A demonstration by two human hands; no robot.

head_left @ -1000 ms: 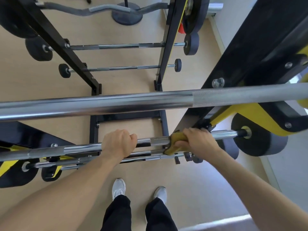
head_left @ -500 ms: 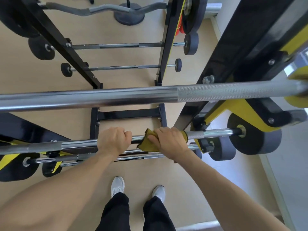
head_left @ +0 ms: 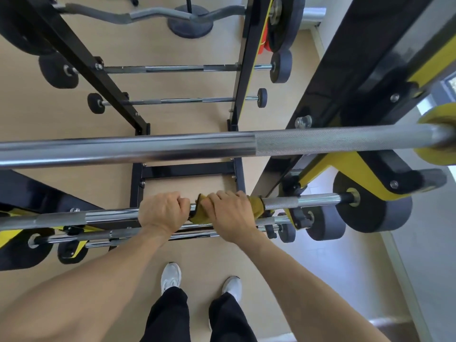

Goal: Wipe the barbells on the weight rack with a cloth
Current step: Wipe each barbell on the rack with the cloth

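Note:
A chrome barbell lies across the black and yellow weight rack, with a dark round weight on its right end. My left hand grips the bar near its middle. Just to the right, my right hand grips a mustard-yellow cloth wrapped round the same bar. The cloth sticks out on both sides of that hand. The two hands are almost touching. A thicker barbell crosses the view higher up, closer to me.
More barbells sit just below the gripped one. Across the wooden floor, a second rack holds two small barbells and a curl bar. My white shoes stand below. A pale wall runs along the right.
My right hand has slid the cloth leftward along the bar, from near the right rack upright to right beside my left hand. The left hand has kept its grip in place.

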